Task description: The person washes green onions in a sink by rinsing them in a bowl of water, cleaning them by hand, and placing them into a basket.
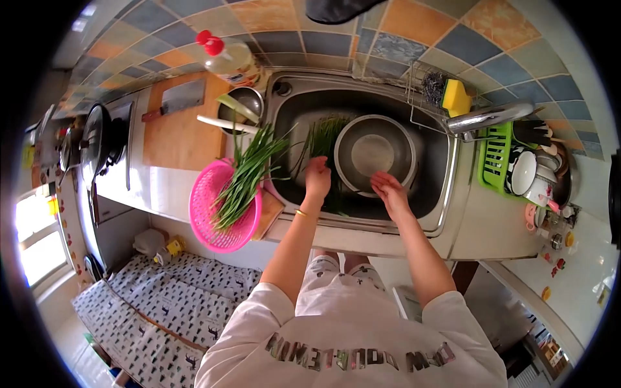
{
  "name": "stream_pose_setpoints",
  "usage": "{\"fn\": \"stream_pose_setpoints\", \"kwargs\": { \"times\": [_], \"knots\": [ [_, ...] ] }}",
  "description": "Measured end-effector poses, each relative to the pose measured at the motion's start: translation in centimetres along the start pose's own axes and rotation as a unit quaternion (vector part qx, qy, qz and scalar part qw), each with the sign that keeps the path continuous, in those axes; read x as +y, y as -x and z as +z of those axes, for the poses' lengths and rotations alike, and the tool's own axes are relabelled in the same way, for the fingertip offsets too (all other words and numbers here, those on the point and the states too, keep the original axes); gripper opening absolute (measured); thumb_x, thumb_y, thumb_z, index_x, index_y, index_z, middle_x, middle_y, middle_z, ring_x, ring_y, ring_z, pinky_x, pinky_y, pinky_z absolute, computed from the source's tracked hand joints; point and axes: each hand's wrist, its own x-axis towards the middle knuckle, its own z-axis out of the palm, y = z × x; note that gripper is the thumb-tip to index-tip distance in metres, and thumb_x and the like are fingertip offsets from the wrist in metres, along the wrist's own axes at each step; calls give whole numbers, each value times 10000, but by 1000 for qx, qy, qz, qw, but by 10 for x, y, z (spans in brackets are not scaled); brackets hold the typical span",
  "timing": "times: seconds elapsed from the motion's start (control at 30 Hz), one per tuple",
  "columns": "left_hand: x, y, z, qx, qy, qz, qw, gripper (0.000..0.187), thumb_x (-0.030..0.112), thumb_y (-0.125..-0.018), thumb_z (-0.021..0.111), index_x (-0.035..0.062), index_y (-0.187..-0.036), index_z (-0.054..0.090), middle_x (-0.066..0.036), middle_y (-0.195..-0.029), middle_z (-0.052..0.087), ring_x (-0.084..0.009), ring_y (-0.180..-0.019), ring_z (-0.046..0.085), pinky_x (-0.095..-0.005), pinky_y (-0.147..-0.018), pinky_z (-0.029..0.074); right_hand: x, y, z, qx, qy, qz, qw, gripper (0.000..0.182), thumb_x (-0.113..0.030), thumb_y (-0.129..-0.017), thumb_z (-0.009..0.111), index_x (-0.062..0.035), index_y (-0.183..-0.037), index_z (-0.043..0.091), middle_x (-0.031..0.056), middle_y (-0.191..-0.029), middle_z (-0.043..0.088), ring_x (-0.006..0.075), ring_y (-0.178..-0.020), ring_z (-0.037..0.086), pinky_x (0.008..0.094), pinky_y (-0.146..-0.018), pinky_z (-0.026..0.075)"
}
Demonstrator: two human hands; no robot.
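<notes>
My left hand point(317, 178) reaches into the steel sink point(430, 194) and rests on a bunch of green chives point(321, 137) lying in it; its fingers look closed on the stalks. A gold bracelet sits on that wrist. My right hand point(390, 191) touches the near rim of a round metal basin point(374, 152) standing in the sink, right of the chives. More chives point(249, 174) lie across a pink plastic basket point(208, 220) on the counter edge, left of the sink.
Left of the sink, a wooden cutting board point(178, 129) holds a cleaver point(176, 100), with a small steel pot point(246, 102) and a red-capped bottle point(226, 58) behind. The faucet point(488, 116), a yellow sponge point(456, 97) and a green dish rack point(495, 155) are on the right. The stove point(97, 139) stands far left.
</notes>
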Motion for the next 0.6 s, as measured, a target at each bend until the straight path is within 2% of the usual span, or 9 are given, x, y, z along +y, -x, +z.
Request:
{"fn": "stream_pose_setpoints", "kwargs": {
  "times": [0.07,0.17,0.27,0.37,0.47,0.6],
  "knots": [
    [-35,-35,13,35,-64,41,997,301,-27,-805,552,14,-1103,569,-154,-1035,605,-270,-934,587,-355,-830,474,3,-6,0,0,4,-1,1000,387,67,-879,416,-7,-1248,506,139,-1242,560,239,-1174,541,321,-999,438],
    [-46,-66,25,55,-106,21,993,309,5,-816,585,13,-1124,553,-172,-1067,583,-304,-980,572,-386,-855,469,2,-19,4,-12,1,-8,1000,377,69,-879,413,-5,-1233,522,139,-1233,565,239,-1172,544,317,-1003,435],
    [-48,-85,39,145,-216,35,965,349,52,-810,646,9,-1138,535,-181,-1113,550,-333,-1033,544,-416,-876,457,2,-34,8,-19,8,-13,1000,373,70,-877,413,-3,-1223,531,140,-1226,574,236,-1169,547,316,-1007,432],
    [-56,-103,43,166,-217,69,960,401,95,-796,696,4,-1146,524,-186,-1159,513,-356,-1084,511,-437,-890,446,4,-44,11,-30,17,-19,999,375,69,-870,416,-2,-1218,535,140,-1215,584,231,-1163,550,316,-1009,428],
    [-58,-114,50,195,-211,59,956,439,123,-760,739,10,-1131,532,-180,-1081,560,-366,-1028,543,-451,-868,457,3,-47,15,-35,26,-23,999,374,66,-863,421,-2,-1211,540,137,-1209,589,227,-1159,553,320,-1011,425],
    [-76,-124,51,159,-221,24,962,435,182,-741,759,29,-1105,575,-168,-950,609,-375,-938,580,-457,-833,474,7,-44,17,-46,44,-36,997,376,53,-871,418,0,-1225,532,143,-1228,583,235,-1162,550,334,-1008,421]
  ]
}}
